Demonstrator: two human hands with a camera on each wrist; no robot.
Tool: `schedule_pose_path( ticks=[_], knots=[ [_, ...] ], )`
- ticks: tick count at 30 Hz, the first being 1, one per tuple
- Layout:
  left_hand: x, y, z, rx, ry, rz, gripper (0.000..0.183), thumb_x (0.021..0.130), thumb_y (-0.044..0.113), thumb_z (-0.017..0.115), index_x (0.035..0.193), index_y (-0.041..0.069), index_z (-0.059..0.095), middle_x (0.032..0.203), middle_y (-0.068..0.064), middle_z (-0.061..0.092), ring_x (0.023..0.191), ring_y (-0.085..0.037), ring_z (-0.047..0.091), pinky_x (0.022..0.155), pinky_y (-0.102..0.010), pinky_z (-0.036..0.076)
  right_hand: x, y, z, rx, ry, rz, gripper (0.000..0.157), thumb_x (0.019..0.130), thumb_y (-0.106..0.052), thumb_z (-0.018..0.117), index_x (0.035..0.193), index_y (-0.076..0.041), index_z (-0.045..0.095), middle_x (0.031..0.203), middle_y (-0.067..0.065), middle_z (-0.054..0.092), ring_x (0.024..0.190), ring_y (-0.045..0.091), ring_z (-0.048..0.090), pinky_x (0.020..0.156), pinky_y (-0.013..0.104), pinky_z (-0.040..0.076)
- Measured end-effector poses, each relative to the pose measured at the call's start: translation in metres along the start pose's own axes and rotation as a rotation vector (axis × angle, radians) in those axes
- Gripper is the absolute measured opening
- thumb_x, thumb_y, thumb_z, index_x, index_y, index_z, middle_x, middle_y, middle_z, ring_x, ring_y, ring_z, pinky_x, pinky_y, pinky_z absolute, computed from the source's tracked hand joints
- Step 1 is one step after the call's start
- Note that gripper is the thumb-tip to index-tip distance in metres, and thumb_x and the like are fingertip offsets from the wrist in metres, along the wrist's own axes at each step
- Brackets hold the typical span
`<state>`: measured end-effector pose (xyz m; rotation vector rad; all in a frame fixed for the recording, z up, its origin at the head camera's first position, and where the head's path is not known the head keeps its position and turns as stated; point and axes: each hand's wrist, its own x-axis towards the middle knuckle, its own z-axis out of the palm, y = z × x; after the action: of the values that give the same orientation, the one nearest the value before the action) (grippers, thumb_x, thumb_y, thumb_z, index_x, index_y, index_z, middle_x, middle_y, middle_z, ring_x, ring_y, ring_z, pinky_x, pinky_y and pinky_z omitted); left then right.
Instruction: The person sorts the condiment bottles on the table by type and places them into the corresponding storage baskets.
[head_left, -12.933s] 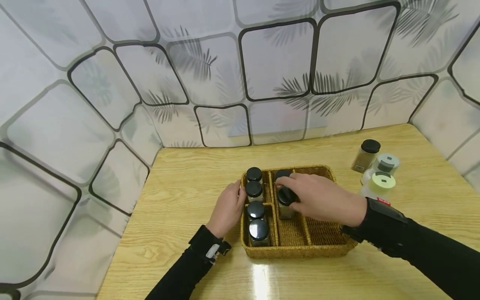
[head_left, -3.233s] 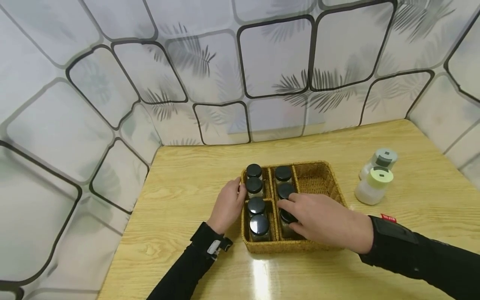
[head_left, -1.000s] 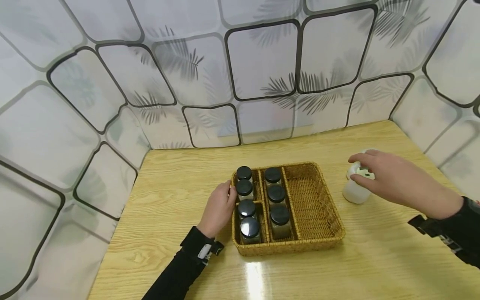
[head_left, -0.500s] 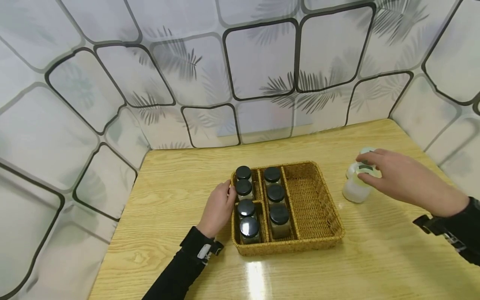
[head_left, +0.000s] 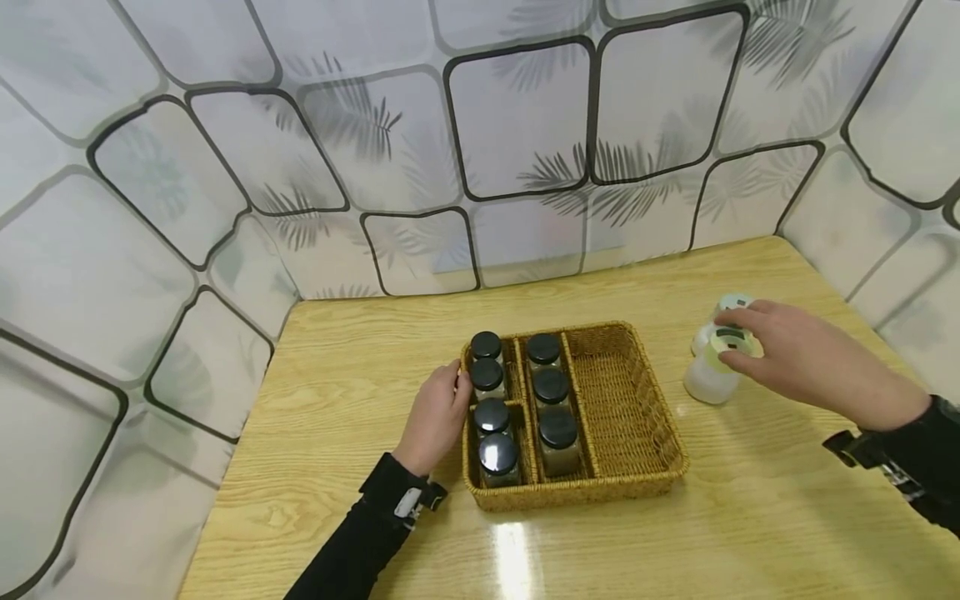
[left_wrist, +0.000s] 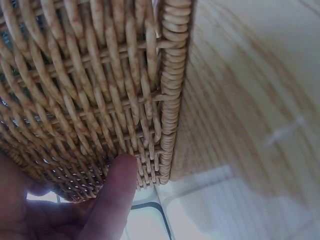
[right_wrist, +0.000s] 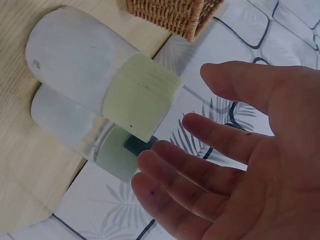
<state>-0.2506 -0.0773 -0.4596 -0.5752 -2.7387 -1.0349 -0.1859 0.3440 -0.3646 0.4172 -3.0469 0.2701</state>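
At the left end of a divided wicker basket [head_left: 577, 497], my left hand [head_left: 433, 425] holds its side near the far corner. In the left wrist view a finger [left_wrist: 117, 190] lies against the woven outer wall. Spread fingers and thumb of my right hand [head_left: 813, 358] hover around the yellow-green lid of a seasoning jar [head_left: 708, 382] with white contents. The right wrist view shows these fingers [right_wrist: 220, 135] apart from the lid [right_wrist: 142, 92]. Right behind stands a similar jar with a pale teal lid [right_wrist: 117, 155], partly hidden in the head view.
Black-lidded spice jars fill parts of the basket: two in each left compartment, such as one jar [head_left: 498, 458], and three in the middle, such as another jar [head_left: 558, 442]. The right compartment [head_left: 615, 400] shows its woven bottom. Patterned curtain [head_left: 525, 125] surrounds the wooden table [head_left: 337, 358].
A black-lidded jar from the table's right was put into the middle compartment. My right hand then moved right to the pale-lidded jars, barely shifting in the last half second. My left hand stayed.
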Motion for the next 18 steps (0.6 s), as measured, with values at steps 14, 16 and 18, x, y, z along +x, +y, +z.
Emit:
schedule_pose_path(
  ticks=[14,16,18],
  knots=[
    [0.001,0.001,-0.001,-0.001,0.001,0.011,0.029,0.103,0.018,0.037,0.078,0.011,0.051,0.068,-0.005,0.045,0.060,-0.016,0.044,0.051,-0.032,0.038,0.005,0.003,0.012,0.006,-0.058,-0.007,0.053,0.082,-0.021,0.073,0.126,0.004,0.055,0.119,0.031,0.053,0.105,0.045,0.049,0.080,0.061,0.045],
    [0.001,0.001,-0.001,0.000,0.001,0.011,0.029,0.103,0.018,0.037,0.079,0.011,0.051,0.067,-0.005,0.045,0.060,-0.016,0.044,0.051,-0.032,0.039,0.006,0.003,0.014,0.003,-0.064,-0.010,0.054,0.081,-0.019,0.073,0.126,0.004,0.055,0.118,0.031,0.053,0.103,0.045,0.050,0.079,0.061,0.045],
    [0.000,0.001,-0.001,0.000,0.002,0.010,0.029,0.103,0.018,0.037,0.078,0.011,0.051,0.067,-0.005,0.045,0.060,-0.016,0.044,0.051,-0.032,0.039,0.006,0.002,0.016,-0.004,-0.069,-0.015,0.055,0.080,-0.018,0.074,0.126,0.005,0.054,0.117,0.032,0.053,0.102,0.045,0.051,0.077,0.060,0.046]
  ],
)
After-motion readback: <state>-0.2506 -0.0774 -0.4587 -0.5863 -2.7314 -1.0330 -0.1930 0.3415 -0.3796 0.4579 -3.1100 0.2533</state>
